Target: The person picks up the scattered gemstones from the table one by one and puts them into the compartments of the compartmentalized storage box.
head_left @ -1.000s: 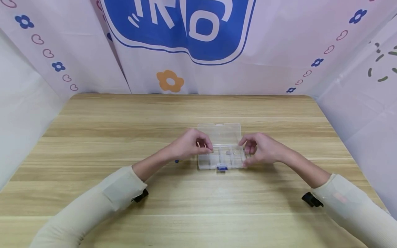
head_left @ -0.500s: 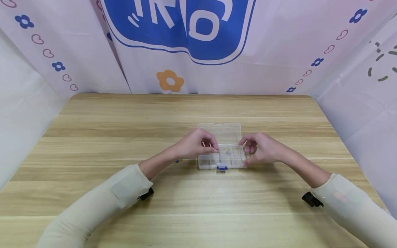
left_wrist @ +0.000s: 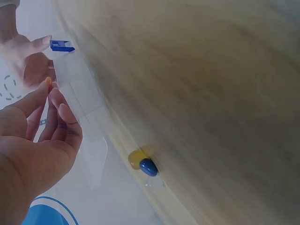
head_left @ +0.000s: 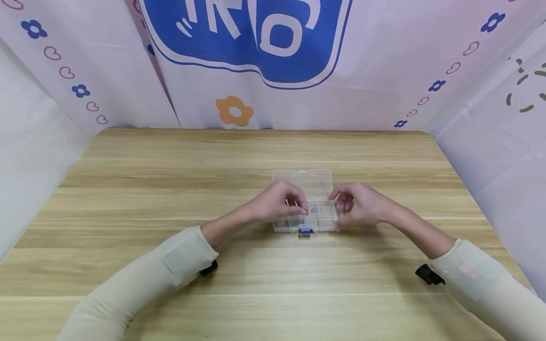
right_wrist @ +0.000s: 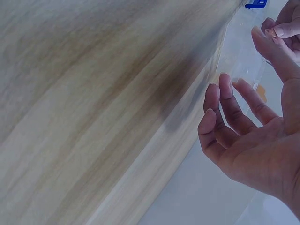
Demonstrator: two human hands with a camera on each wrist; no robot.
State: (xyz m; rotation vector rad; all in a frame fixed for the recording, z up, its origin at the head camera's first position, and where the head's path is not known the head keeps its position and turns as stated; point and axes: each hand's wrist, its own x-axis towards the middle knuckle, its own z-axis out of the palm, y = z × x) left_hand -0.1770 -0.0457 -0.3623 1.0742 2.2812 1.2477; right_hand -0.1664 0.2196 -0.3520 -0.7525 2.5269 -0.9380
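Note:
A clear plastic compartment box [head_left: 328,221] with a blue latch [head_left: 305,231] lies with its lid [head_left: 302,179] tipped back. My left hand [head_left: 279,201] hovers over its middle, pinching a small orange stone [left_wrist: 48,80] between thumb and fingertip. My right hand [head_left: 362,204] holds the box's right end between thumb and index finger; its other fingers curve loosely beside it. Small pale pieces [head_left: 314,209] show in the back right compartments. In the left wrist view, a yellow stone [left_wrist: 136,158], a blue stone [left_wrist: 149,167] and something clear beside them lie on the table.
The wooden table [head_left: 273,293] carries the box near its middle. A white printed curtain [head_left: 375,94] stands along the back edge, with white side sheets left and right. In the head view, the left forearm hides the loose stones.
My left hand has moved right across the box, from its left compartments to around its middle, still pinching. The left forearm now covers the blue stone. My right hand and the box have stayed put.

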